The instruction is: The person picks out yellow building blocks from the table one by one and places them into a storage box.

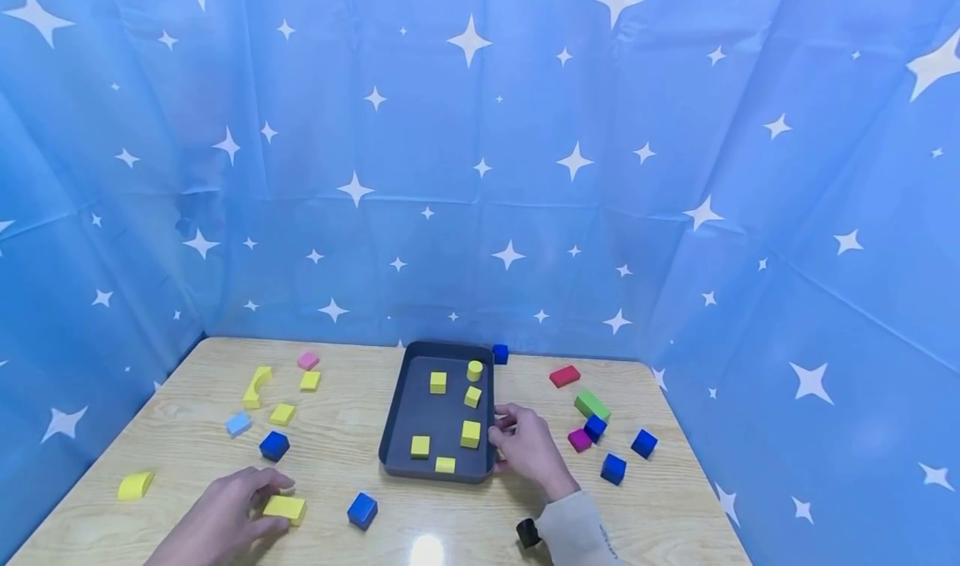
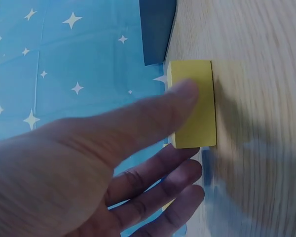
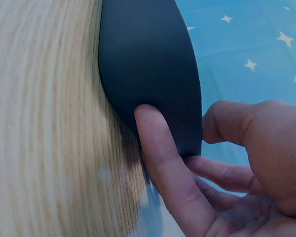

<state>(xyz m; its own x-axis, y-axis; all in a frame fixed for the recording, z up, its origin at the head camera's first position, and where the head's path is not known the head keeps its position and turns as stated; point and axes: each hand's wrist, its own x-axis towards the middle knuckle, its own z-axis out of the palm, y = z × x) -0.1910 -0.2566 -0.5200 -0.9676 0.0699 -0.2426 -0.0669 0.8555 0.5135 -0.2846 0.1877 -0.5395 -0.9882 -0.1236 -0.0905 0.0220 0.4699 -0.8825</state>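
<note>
My left hand (image 1: 232,512) pinches a yellow rectangular block (image 1: 285,509) low over the near left of the table. In the left wrist view the thumb lies across the broad face of that block (image 2: 200,118), and the other fingers are partly hidden behind it. My right hand (image 1: 531,449) grips the right side of a dark grey tray (image 1: 399,416) near its front corner. One finger presses the tray's outer wall (image 3: 148,59) in the right wrist view, with the thumb at the rim. Several yellow blocks lie inside the tray, among them a cylinder (image 1: 475,371) and a cube (image 1: 470,434).
Left of the tray lie a yellow arch (image 1: 257,388), a yellow half-round block (image 1: 136,486), a light blue block (image 1: 238,423) and a dark blue cube (image 1: 274,446). Another blue cube (image 1: 362,512) sits before the tray. Red (image 1: 565,376), green (image 1: 592,405), magenta and blue blocks are at right.
</note>
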